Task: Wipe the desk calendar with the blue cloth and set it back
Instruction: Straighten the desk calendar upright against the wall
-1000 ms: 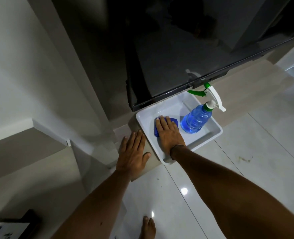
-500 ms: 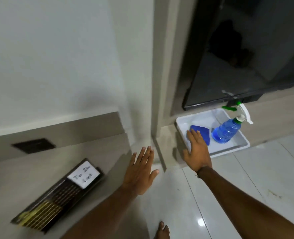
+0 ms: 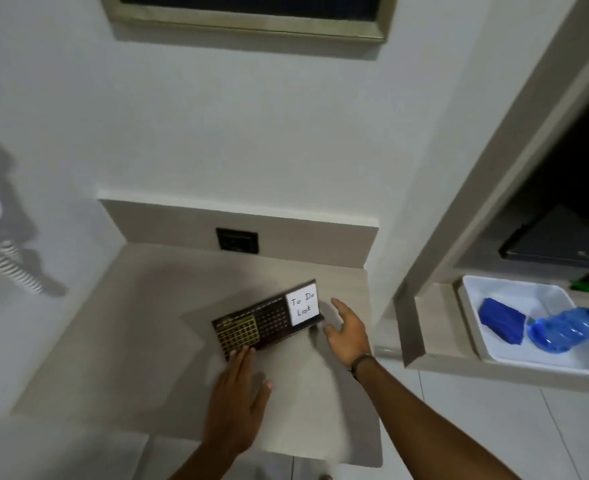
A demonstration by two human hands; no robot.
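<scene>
A dark desk calendar [image 3: 267, 318] with gold grids and a white "To Do List" note stands on the beige desk [image 3: 154, 341]. My left hand [image 3: 239, 400] is flat and empty, its fingertips at the calendar's near left corner. My right hand [image 3: 348, 329] hovers with fingers apart just right of the calendar, holding nothing. The blue cloth [image 3: 502, 323] lies folded in a white tray [image 3: 542, 362] on the lower shelf at right, apart from both hands.
A blue spray bottle [image 3: 566, 329] with a green trigger lies in the tray beside the cloth. A dark wall socket [image 3: 237, 240] sits behind the desk. A framed panel hangs above. A dark screen fills the recess at right. Glossy tiled floor lies below.
The view swung left from the tray to the desk. My right hand left the cloth in the tray and moved beside the calendar. My left hand moved to the calendar's near corner.
</scene>
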